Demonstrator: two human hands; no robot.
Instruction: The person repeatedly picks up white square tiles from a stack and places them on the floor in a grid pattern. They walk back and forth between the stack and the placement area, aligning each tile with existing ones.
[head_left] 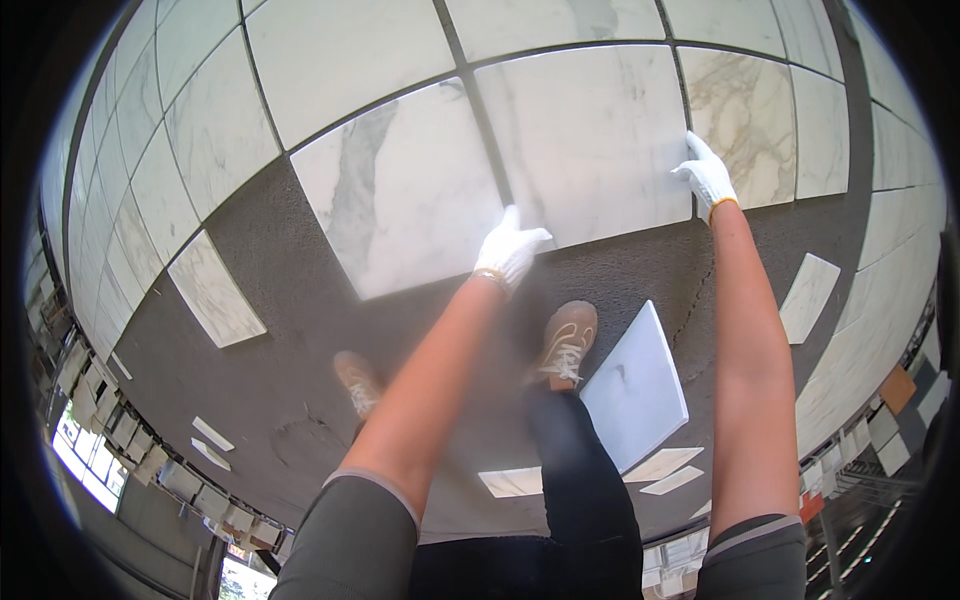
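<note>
A large white marble tile [590,150] with faint grey veins lies on the dark floor in front of me, in line with other laid tiles. My left hand [510,250], in a white glove, holds its near left corner, with the fingers at the gap and the thumb toward the tile. At the tile's right edge is my right hand [707,178], also gloved, with a finger along the gap and the thumb over the top. Left of it lies a marble tile [405,190] with a broad grey vein. The fingers' undersides are hidden.
A brown-veined tile [742,115] lies just right of the gap. Beside my right shoe [570,335], a loose white tile [640,385] rests on the dark floor [270,400]. Narrow pieces lie about, among them a left strip [218,290] and a right strip [809,298].
</note>
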